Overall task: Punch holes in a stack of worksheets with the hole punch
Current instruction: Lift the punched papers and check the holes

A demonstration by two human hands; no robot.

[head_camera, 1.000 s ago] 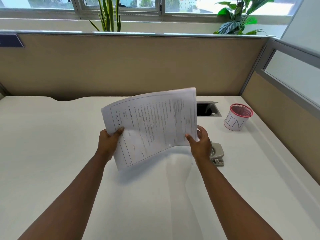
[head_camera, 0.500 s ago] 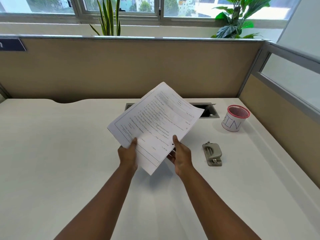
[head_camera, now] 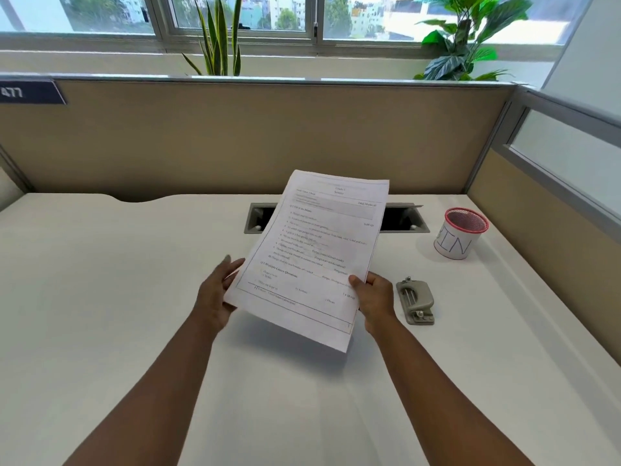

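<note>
While I hold the worksheets above the desk — right hand pinching their 4 o'clock edge, left hand flat-fingered against the 8 o'clock edge — nothing looks punched yet. Hole punch waits untouched at 3 o'clock; aligning, inserting and pressing remain.

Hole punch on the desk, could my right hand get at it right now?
Probably not yet: the right hand grips the worksheets. The hole punch sits beside it, unobstructed.
</note>
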